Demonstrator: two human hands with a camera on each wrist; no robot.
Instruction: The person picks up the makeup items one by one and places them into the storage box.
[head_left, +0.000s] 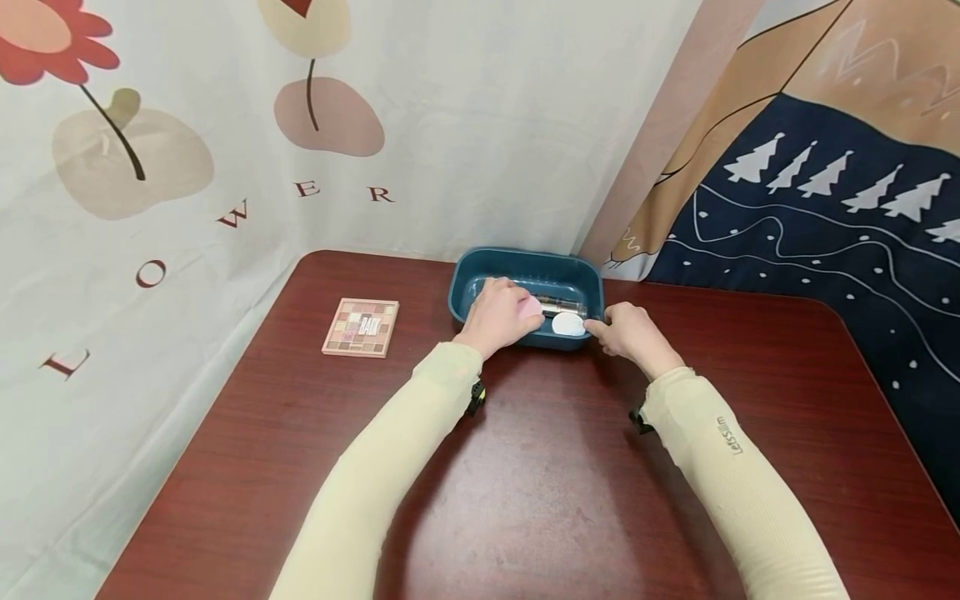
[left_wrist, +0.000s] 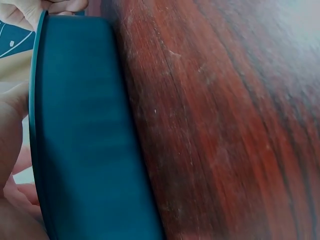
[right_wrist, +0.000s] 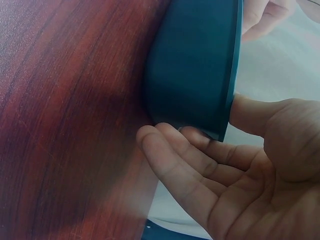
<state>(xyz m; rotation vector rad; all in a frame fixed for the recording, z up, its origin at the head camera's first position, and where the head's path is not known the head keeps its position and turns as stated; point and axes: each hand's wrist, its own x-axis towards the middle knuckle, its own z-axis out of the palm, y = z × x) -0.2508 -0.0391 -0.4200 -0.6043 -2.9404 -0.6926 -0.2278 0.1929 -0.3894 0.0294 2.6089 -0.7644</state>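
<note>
Right wrist view: the right hand (right_wrist: 240,165) has its thumb on the rim of the blue-green basin (right_wrist: 192,65) and its fingers (right_wrist: 182,175) against the outside below, so I log it as clamped on that end wall. Head view, from my remote seat: the left hand (head_left: 495,317) dips into the basin at about eight o'clock of its middle, thumb and fingers pinching a pale pink item (head_left: 531,307); the hand covers part of it (I cannot tell what it is). In the left wrist view the near wall hides the fingertips.

Around the fingers: the basin stands on the table (head_left: 517,467), at its far edge. Inside, a white rounded item (head_left: 567,324) lies at four o'clock, close to the right thumb; a dark tube with a shiny band (head_left: 561,307) lies at three o'clock, just beyond it.

Further out: a square palette (head_left: 362,327) marked "BACK" lies flat, a little below nine o'clock from the basin and well apart from it. A pale flower-print curtain (head_left: 480,125) hangs at twelve o'clock; navy cloth with white trees (head_left: 810,225) at two.
</note>
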